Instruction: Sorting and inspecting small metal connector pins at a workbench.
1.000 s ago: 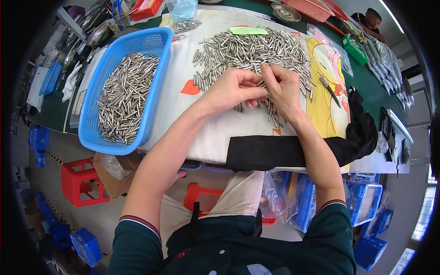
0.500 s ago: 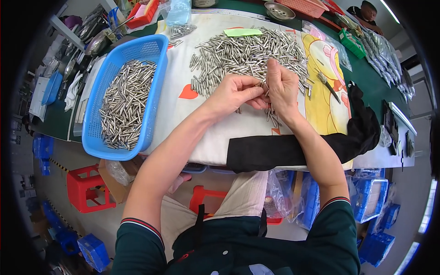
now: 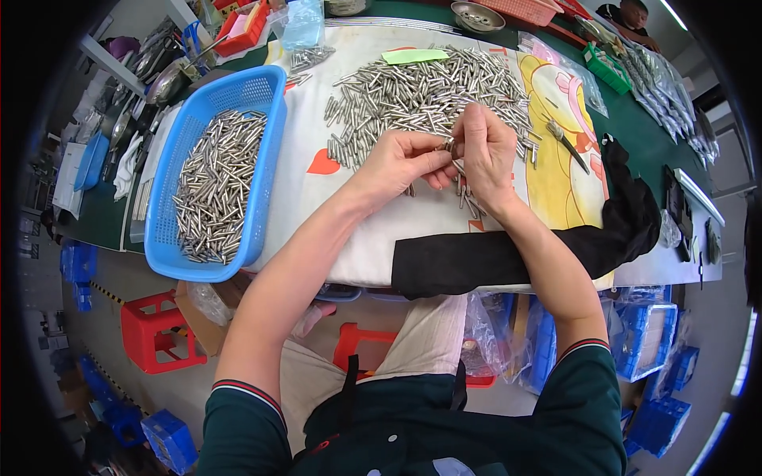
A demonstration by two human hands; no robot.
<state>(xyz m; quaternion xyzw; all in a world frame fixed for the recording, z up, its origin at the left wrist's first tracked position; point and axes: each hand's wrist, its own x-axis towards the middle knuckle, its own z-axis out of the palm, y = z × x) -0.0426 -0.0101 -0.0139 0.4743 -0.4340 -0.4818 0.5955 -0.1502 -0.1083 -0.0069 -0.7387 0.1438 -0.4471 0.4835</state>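
Nearest, under the bench edge, stand two red plastic stools [image 3: 163,329] and some blue crates [image 3: 655,353] on the floor. A black cloth [image 3: 508,258] lies along the front of the bench [image 3: 659,151], draped over a white printed sheet [image 3: 381,238], and the right forearm crosses it.

Just past that, both hands meet over the sheet. The left hand [image 3: 401,159] and the right hand [image 3: 486,151] each have fingertips pinched together on one small metal pin [image 3: 448,145] held between them; the fingers hide most of it, so only a short, slim silver bit shows. A few loose pins [image 3: 468,198] lie right below the hands.

To the left sits one blue plastic basket [image 3: 270,119], partly filled with the same silver pins, too many to count. Beyond the hands spreads a large heap of pins [image 3: 421,91], also beyond counting, with one green slip of paper [image 3: 414,56] on top. A single hand tool [image 3: 565,141] lies on the yellow print to the right. Farthest off are a red tray [image 3: 246,28], a metal bowl [image 3: 476,16] and a green tray [image 3: 607,67].
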